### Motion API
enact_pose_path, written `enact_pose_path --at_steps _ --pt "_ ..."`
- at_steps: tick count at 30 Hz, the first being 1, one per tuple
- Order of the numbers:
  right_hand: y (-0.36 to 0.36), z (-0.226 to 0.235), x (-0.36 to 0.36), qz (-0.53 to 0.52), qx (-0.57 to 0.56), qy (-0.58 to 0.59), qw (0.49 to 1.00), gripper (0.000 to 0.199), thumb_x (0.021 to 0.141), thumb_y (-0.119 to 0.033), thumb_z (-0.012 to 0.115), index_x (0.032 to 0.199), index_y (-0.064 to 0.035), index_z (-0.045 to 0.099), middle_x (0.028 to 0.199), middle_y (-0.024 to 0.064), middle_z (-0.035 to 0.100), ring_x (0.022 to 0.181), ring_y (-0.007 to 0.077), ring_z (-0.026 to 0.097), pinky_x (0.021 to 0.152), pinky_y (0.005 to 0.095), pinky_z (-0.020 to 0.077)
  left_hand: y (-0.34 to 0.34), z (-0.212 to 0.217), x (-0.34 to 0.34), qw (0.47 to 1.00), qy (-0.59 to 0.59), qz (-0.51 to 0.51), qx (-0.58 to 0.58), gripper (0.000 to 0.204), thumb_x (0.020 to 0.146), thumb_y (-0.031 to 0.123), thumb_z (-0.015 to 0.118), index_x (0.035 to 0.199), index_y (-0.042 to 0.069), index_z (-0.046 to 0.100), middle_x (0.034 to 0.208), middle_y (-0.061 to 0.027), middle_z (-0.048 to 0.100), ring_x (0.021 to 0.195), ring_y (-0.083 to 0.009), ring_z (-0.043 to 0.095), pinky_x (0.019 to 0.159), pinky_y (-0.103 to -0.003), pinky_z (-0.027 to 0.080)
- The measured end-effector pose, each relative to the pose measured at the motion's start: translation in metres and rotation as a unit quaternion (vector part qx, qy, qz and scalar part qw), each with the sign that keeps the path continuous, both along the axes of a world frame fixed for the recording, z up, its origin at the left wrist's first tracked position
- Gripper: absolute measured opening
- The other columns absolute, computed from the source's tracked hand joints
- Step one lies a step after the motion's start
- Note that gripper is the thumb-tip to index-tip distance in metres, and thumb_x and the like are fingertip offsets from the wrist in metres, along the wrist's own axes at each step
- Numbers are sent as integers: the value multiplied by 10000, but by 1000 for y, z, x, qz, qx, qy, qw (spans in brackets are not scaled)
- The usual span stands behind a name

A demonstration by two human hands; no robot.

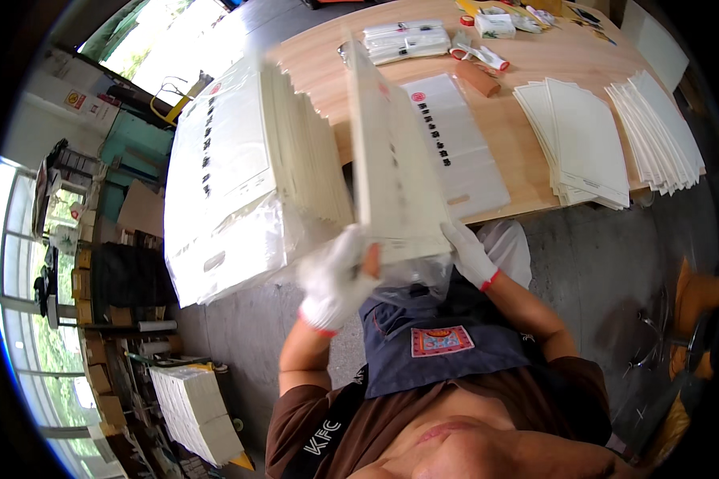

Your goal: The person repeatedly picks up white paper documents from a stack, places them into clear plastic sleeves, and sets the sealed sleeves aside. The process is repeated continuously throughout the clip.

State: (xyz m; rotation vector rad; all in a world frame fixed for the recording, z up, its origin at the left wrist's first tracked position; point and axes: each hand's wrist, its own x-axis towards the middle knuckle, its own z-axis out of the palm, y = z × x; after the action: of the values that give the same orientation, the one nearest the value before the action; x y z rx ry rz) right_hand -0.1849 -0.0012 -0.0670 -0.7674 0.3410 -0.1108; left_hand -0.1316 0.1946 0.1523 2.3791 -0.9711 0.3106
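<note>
Both my hands wear white knit gloves with red cuffs. Between them a plastic-bagged packet of cream paper sheets [399, 184] stands almost upright, its upper end over the table and smeared by motion. At its lower left corner my left hand [335, 279] is closed on it, blurred, with a bare fingertip showing. My right hand [470, 251] grips the lower right edge, fingers partly hidden. Left of the packet rises a tall stack of similar bagged packets [224, 160], with printed clear bags and handle slots. Right behind it, an empty-looking flat plastic bag [463, 152] lies on the table.
Two fanned piles of cream sheets, a nearer pile [579, 144] and a farther pile [663, 132], lie on the right of the wooden table [307, 44]. Bundled plastic bags [406, 40], a brown block [477, 78] and a tissue pack [495, 25] are farther back.
</note>
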Motion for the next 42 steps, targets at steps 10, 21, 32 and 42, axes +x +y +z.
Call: enact_pose_path --at_steps 10,21,32,42 --pt "65 266 152 235 -378 -162 881 420 905 -437 566 922 -21 619 720 29 626 534 68 515 470 240 406 207 108 108 879 -63 280 -381 375 975 272 443 1053 -58 604 879 -79 613 773 -137 574 670 -252 464" --pt "26 154 60 374 -184 -128 900 327 952 -359 516 860 -53 584 707 33 622 519 68 540 470 212 422 268 -281 84 827 143 314 -444 540 954 511 383 1005 12 584 833 -72 600 708 -169 553 639 -303 479" --pt "-43 0 -68 222 -164 184 943 257 905 -299 542 862 -49 578 732 68 619 574 129 561 531 255 468 -162 -235 62 991 100 -69 54 218 823 288 630 939 104 614 957 -120 611 947 -316 557 823 -423 434" --pt "-72 -31 -19 100 -48 82 990 257 898 -346 577 910 -90 579 767 46 617 594 118 563 505 247 445 -177 -252 107 946 311 -71 52 162 869 214 561 895 65 618 902 -118 623 854 -268 591 785 -365 451"
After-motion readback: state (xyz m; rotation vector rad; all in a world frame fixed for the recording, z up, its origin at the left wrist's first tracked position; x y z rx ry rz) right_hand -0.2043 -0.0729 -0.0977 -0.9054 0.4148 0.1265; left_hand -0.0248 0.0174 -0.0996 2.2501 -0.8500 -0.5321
